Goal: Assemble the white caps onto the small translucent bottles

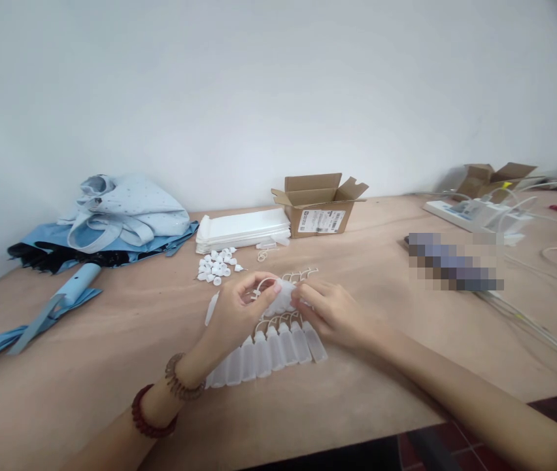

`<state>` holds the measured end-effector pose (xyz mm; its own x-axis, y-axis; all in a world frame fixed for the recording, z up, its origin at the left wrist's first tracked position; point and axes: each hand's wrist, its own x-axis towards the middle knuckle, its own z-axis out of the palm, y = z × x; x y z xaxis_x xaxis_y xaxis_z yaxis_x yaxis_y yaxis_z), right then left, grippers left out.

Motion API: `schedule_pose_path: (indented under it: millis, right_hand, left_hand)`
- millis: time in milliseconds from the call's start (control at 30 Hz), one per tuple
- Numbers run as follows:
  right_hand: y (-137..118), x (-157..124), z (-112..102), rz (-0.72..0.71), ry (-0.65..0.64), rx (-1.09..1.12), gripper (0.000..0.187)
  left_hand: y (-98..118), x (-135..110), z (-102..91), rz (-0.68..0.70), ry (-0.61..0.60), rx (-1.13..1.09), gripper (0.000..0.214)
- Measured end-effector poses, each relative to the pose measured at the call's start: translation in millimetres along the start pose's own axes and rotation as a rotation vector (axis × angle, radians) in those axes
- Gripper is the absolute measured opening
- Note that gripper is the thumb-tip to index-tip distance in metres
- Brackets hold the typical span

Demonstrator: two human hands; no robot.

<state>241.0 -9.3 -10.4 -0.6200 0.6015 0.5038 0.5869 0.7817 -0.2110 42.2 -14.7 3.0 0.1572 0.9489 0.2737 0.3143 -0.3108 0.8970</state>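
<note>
Both hands meet over a small translucent plastic bottle at the middle of the wooden table. My left hand pinches its left end, where a thin white loop sticks up. My right hand grips its right end. Beneath the hands lies a row of several similar small bottles side by side, with white looped tethers showing beyond them. A pile of small white caps sits just behind.
A stack of flat white packets and an open cardboard box stand at the back. A blue folded umbrella and cloth lie at the left. White cables, a power strip and another box occupy the right.
</note>
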Motion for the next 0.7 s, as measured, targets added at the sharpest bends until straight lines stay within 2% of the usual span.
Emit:
schedule_pose_path:
  millis: [200, 367, 533, 700]
  right_hand:
    - [-0.8, -1.6, 1.0, 0.028, 0.029, 0.079, 0.006]
    - [-1.9, -3.8, 2.8, 0.062, 0.087, 0.103, 0.019]
    - [-4.2, -3.8, 0.8, 0.118, 0.059, 0.159, 0.024]
    - [-6.6, 0.7, -5.6, 0.266, 0.032, 0.411, 0.025]
  left_hand:
    - [1.8, 0.3, 0.1, -0.014, -0.053, -0.026, 0.019]
    - [4.1, -0.2, 3.9, 0.045, -0.141, -0.001, 0.020]
    - [4.7, -1.8, 5.9, 0.121, -0.142, 0.052, 0.022]
    - [5.3, -3.4, 5.5, 0.169, -0.131, 0.092, 0.020]
